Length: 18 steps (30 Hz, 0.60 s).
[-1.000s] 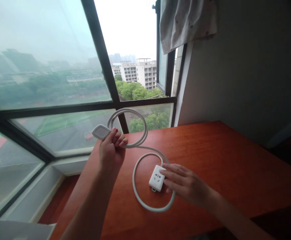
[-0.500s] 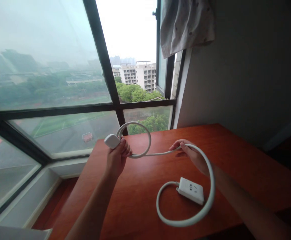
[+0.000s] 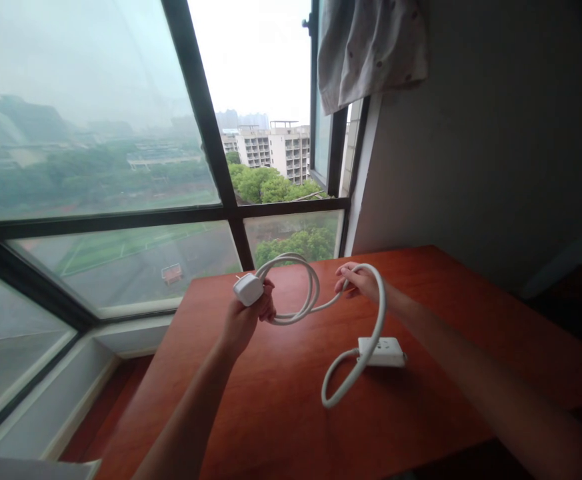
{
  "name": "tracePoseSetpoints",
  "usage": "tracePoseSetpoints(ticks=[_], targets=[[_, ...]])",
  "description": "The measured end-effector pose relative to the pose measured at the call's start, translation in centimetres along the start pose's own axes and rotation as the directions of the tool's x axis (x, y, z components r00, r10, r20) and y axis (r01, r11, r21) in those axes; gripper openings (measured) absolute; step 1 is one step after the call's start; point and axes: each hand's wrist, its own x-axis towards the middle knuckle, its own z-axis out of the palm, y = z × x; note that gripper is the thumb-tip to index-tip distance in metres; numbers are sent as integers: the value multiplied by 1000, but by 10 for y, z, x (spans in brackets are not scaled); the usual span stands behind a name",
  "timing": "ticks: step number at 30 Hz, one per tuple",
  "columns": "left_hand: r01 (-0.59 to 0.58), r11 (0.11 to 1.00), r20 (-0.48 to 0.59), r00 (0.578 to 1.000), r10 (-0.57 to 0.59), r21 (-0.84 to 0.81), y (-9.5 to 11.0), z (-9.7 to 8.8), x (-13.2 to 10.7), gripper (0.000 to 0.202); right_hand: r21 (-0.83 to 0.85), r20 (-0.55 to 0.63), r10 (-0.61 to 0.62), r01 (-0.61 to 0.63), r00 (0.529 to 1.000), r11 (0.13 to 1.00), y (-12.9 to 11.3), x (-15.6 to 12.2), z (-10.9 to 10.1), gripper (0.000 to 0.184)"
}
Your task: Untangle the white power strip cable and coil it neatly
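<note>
My left hand (image 3: 255, 310) is closed around the plug end of a white extension cord, with the plug (image 3: 249, 289) poking out above the fingers and its prongs pointing up and left. Loops of the cord (image 3: 315, 287) hang from that fist to the right. My right hand (image 3: 358, 280) pinches the same cord between thumb and fingers farther right. From there the cord arcs down and curls back to the white socket block (image 3: 385, 352), which is close to the tabletop; whether it touches the wood I cannot tell.
The reddish-brown wooden table (image 3: 281, 413) spreads under both hands. Behind it stand dark-framed windows (image 3: 291, 212), one pane swung open. A pale spotted curtain (image 3: 373, 50) hangs at upper right beside a grey wall (image 3: 471, 147).
Another cord loop has gathered at my left hand, which moved slightly right. My right hand shifted a little left and up. The cord's slack arc shrank, and the socket block turned and shifted upward.
</note>
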Motion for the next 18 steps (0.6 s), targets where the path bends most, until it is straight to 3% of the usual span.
tracePoseSetpoints(ticks=[3,7,11,14,18], targets=[[33,999,0,999,-33,-17,-1,-1,1,29,-75,-6,-27,26,1000,997,-1,6,2,23],[99,993,-80,991,-103,-57,-5,-3,6,28,-242,-4,-60,57,998,969,-7,10,5,20],[176,977,-75,980,-185,-118,-14,-7,10,27,-416,60,-194,201,979,887,-17,8,9,25],[215,959,-45,973,-227,-184,-19,-7,11,28,-438,121,-277,302,953,847,-23,7,12,33],[248,937,15,968,-252,-244,-22,-6,11,25,-417,145,-302,335,942,845,-27,5,16,37]])
